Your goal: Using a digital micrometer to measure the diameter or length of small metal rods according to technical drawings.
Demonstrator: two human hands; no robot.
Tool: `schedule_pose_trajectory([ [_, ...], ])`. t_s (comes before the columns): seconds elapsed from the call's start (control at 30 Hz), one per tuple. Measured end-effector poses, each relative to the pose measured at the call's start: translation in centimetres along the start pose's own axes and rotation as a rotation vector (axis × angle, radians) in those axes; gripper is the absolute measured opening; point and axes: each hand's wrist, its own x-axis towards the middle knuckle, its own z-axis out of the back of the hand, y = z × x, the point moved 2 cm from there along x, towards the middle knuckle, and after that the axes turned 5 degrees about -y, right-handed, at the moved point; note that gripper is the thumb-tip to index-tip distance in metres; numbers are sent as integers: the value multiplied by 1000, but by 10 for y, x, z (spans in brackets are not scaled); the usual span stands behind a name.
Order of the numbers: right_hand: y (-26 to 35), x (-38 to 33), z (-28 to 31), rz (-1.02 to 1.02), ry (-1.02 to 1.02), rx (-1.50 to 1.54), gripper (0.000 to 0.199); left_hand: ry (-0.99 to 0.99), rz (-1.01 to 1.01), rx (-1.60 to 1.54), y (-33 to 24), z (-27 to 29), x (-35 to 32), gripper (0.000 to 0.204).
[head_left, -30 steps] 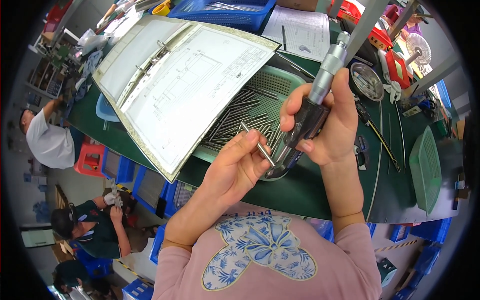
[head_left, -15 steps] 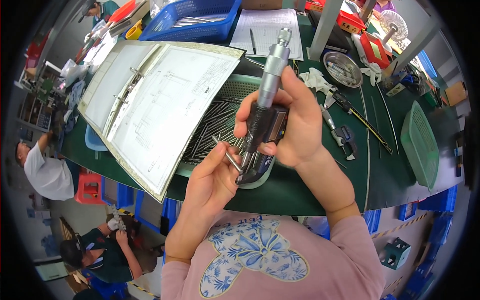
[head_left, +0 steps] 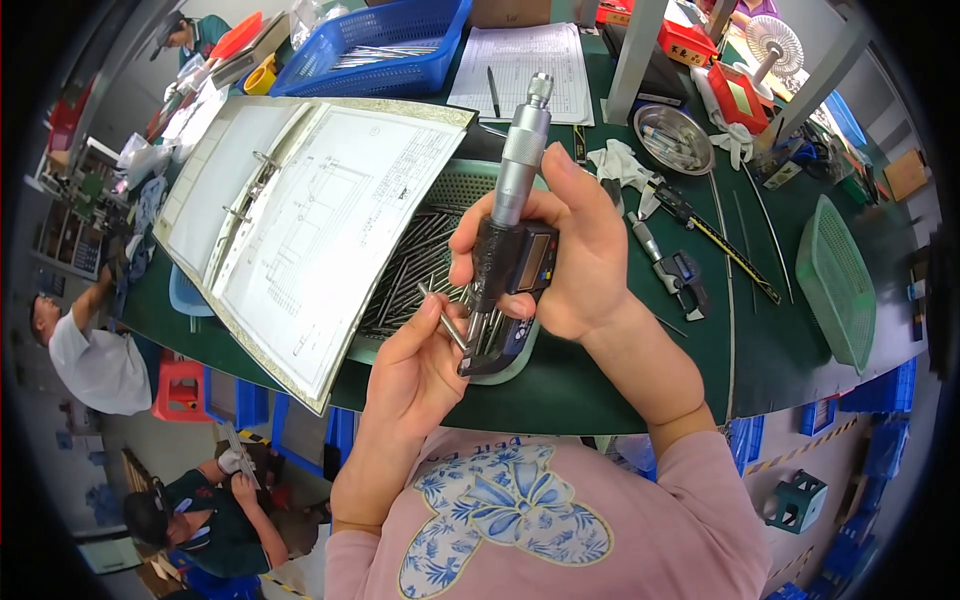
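Note:
My right hand (head_left: 580,245) is wrapped round a digital micrometer (head_left: 520,160), held upright with its silver thimble at the top and its black frame below. Between the fingers of my left hand (head_left: 412,365) is a short metal pin (head_left: 447,318), tilted, its lower end at the micrometer's measuring gap. Whether the jaws touch the pin I cannot tell. Just beyond and beneath both hands, a green plastic basket (head_left: 478,178) holds many similar metal pins (head_left: 410,275). An open ring binder (head_left: 330,220) with a technical drawing leans over the basket's left part and hides it.
On the green table to the right lie a second micrometer (head_left: 672,268), a caliper (head_left: 715,235), a white glove (head_left: 622,163) and a metal bowl (head_left: 675,138). A green tray (head_left: 838,285) stands far right. At the back are a blue basket (head_left: 370,50) and a paper sheet (head_left: 530,65).
Both hands, with the micrometer and the pin, have shifted slightly left and a little lower in the picture. The grips on both things stay the same.

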Motion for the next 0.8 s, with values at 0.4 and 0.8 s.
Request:
schedule_pose_trajectory([
  [0.4, -3, -1, -1, 59, -42, -41, 65, -41, 31, 67, 1, 0, 2, 13],
  [0.8, -1, 12, 12, 55, -267, -22, 56, 47, 8, -41, -10, 7, 17, 10],
])
